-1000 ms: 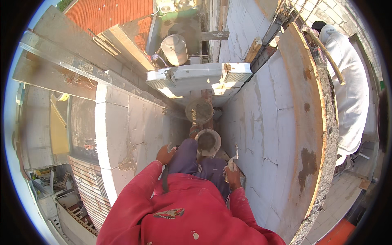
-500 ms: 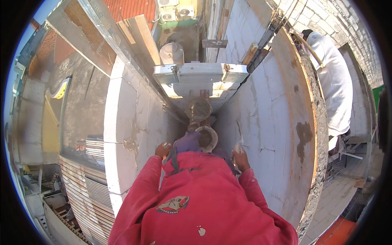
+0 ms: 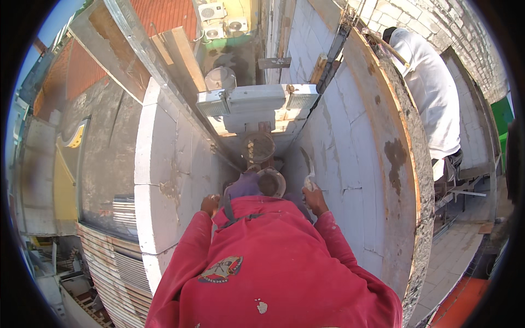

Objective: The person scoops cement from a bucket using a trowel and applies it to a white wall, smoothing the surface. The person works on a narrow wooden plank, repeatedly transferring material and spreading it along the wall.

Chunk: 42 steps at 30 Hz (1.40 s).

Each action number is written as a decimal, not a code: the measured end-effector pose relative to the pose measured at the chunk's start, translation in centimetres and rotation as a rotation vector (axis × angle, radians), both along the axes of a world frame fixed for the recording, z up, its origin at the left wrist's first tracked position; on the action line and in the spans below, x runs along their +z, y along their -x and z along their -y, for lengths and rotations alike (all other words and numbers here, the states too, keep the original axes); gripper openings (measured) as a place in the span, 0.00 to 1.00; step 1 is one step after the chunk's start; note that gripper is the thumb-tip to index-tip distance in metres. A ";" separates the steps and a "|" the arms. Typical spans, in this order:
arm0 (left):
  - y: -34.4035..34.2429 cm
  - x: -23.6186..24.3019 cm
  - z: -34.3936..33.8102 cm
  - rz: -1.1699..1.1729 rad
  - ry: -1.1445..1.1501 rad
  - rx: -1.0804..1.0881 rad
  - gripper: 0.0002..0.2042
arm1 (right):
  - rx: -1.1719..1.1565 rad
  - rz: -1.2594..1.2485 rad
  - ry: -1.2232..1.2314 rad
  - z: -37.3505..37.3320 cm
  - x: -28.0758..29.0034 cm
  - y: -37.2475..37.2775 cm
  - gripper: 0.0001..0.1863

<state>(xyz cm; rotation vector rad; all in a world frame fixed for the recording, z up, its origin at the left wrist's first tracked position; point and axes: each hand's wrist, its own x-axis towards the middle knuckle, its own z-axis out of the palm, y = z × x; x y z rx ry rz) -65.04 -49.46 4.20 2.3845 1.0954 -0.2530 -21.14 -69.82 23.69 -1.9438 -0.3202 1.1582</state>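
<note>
My right hand [image 3: 314, 202] is closed beside the right block wall, its fingers round what looks like a trowel [image 3: 310, 177]. The trowel's lower part is whitish, and its darker, narrow blade points away from me along the wall. On the other side, my left hand [image 3: 210, 204] is curled near the left wall, by my thigh; what it holds, if anything, is hidden. Ahead of my body stands a bucket [image 3: 281, 186] with a pale rim, partly covered by my clothing. Past it sits a round container [image 3: 258, 146] with greyish, lumpy contents.
White block walls [image 3: 169, 169] flank me closely. A white beam [image 3: 257, 98] crosses between them ahead. Wooden boards [image 3: 383, 126] line the right wall's top. Beyond it, a person in a white top [image 3: 429, 90] bends over. Corrugated sheets [image 3: 112, 257] lie low on the left.
The view has shifted slightly, so the walls and beam sit further left. My right hand now shows more clearly with the trowel. My left hand is a little lower and still curled.
</note>
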 end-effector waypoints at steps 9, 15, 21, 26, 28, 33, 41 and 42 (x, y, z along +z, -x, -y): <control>-1.3 3.4 -1.6 0.042 0.161 0.211 0.25 | -0.092 -0.020 -0.056 0.6 -0.8 1.9 0.23; -7.6 7.5 -1.2 0.157 0.443 0.723 0.27 | 0.140 0.227 0.260 2.8 -6.1 0.7 0.33; -12.1 -1.8 -4.0 0.165 0.563 0.819 0.28 | 0.253 0.171 0.365 1.3 -7.8 2.3 0.31; -17.1 -13.8 -4.2 0.119 0.669 0.747 0.27 | 0.290 0.085 0.596 1.2 -15.8 4.0 0.29; -18.5 -20.1 -5.4 0.055 0.641 0.691 0.26 | 0.298 0.052 0.550 -1.0 -18.9 3.8 0.30; -21.5 -31.7 -7.4 0.230 0.263 0.463 0.29 | 0.311 0.130 0.444 -1.5 -23.5 5.9 0.28; -29.3 -33.2 -8.3 -0.151 0.391 0.206 0.29 | 0.311 0.150 0.576 -2.6 -22.4 3.6 0.28; -29.0 -33.2 -8.6 -0.175 0.387 0.218 0.29 | 0.321 0.155 0.569 -2.5 -22.2 3.6 0.28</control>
